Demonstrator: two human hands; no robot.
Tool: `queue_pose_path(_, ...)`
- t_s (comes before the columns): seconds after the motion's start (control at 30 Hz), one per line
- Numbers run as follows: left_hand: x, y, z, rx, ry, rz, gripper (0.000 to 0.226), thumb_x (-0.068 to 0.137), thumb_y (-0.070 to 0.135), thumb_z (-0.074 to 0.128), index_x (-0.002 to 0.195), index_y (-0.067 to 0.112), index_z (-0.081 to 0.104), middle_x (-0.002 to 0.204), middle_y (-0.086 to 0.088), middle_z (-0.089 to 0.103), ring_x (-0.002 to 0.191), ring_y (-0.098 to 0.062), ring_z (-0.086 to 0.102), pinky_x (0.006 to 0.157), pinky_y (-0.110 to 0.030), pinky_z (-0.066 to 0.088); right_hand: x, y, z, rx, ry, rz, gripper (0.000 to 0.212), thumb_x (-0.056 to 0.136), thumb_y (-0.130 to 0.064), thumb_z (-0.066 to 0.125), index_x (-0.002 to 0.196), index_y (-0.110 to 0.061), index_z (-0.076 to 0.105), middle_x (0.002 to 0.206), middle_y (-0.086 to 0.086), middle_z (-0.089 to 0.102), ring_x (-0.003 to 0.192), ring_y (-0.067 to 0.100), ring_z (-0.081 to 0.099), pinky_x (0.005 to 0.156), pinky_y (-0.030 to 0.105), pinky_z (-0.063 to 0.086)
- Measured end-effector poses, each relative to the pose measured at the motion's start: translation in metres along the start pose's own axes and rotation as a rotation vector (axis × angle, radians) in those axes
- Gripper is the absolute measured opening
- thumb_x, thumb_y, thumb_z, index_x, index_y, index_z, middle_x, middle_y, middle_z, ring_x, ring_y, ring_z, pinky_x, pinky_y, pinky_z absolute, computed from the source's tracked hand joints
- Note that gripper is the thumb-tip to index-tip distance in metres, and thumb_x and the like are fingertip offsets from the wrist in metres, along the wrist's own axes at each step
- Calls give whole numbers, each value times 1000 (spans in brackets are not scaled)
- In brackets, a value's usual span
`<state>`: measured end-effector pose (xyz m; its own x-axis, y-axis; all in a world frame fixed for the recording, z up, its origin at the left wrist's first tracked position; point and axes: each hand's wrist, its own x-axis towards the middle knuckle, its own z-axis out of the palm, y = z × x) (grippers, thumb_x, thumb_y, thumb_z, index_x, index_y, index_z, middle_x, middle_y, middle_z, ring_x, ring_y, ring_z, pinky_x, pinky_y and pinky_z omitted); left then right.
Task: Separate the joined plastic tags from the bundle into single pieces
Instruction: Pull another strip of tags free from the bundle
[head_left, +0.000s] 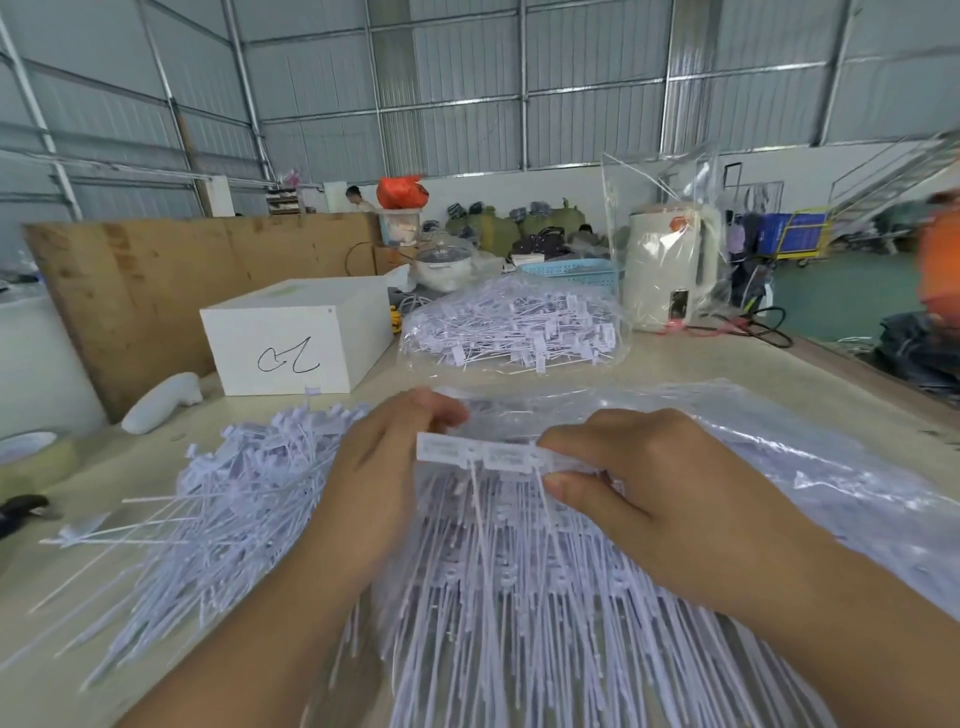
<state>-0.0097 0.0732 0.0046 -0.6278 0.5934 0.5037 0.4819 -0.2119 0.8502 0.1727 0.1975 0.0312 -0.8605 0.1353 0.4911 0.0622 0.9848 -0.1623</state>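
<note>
Blurring hides the print on the joined strip of tags (480, 453), and the bottom edge cuts off the long tails of the bundle (519, 597) under your wrists. Your left hand (379, 478) pinches the strip's left end with curled fingers; your right hand (639, 493) pinches its right end between thumb and forefinger. The strip hangs just above the bundle. A loose pile (234, 493) lies left on the table (727, 358).

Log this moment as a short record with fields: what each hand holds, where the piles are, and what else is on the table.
left hand: pinches joined tag strip
right hand: pinches same strip
bundle: under hands, on plastic bag
loose tags pile: left of hands
bagged tags: behind
white box: back left
</note>
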Motion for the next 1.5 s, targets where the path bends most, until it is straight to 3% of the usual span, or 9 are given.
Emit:
queue_pose_path(0.1,-2,8,4,-169,-196,-82,53,87,52,39,81,10,70,66,-4,65,59,-12,57,58,-18,44,0,-4,-3,-94,-38,29,17,96,-51,40,81,-43,36,67,-9,46,62,8,44,62,26,23)
queue_pose_path(0.23,-12,8,3,107,-389,48,29,74,54,63,92,32,71,74,8,61,70,-7,55,65,-19,43,-1,-10,0,-128,-32,31,22,98,-47,44,80,-40,32,61,-12,33,57,8,35,68,32,24)
queue_pose_path(0.37,-17,10,5,190,-556,9,30,73,53,73,89,29,71,73,2,62,67,-8,55,63,-26,41,-2,-17,2,-198,-37,73,25,96,-51,33,83,-33,46,64,-12,37,61,11,41,73,29,33)
queue_pose_path(0.53,-18,17,4,251,-463,72,22,74,40,76,82,20,72,67,-4,64,57,-5,53,53,-19,38,-1,-12,-3,-147,-52,189,36,83,-67,35,80,-33,47,67,-12,47,62,4,45,61,20,25)
queue_pose_path(0.7,-21,26,4,234,-298,186,26,75,48,71,74,23,71,58,-3,59,50,-5,48,47,-16,35,-5,-4,-10,-130,-184,310,80,61,-94,17,93,-34,60,67,-12,59,71,0,55,88,36,38)
queue_pose_path(0.87,-20,27,5,142,-229,154,26,76,46,76,72,20,72,55,-2,57,49,-5,46,47,-16,35,-4,-8,-15,1,-76,296,71,58,-92,27,59,-25,49,49,-4,47,49,6,46,55,25,22)
queue_pose_path(1.07,-20,20,10,239,-266,63,27,71,52,68,70,25,67,53,1,55,47,-10,44,46,-21,33,-5,-10,-12,-108,245,150,43,84,-59,52,58,-26,43,40,-12,30,39,8,34,58,23,25)
queue_pose_path(1.3,-9,28,4,-52,-98,-105,20,57,39,76,59,21,68,54,5,52,49,-6,42,47,-14,36,-7,-20,-11,-155,279,95,45,88,-58,38,76,-20,60,54,-10,45,55,18,51,75,41,38)
queue_pose_path(1.5,3,29,-18,-401,45,-217,18,53,9,80,60,19,66,46,6,46,43,-9,34,55,-28,25,-4,-14,-14,-253,61,251,68,77,-80,3,62,-25,39,51,-3,46,50,8,44,81,38,39)
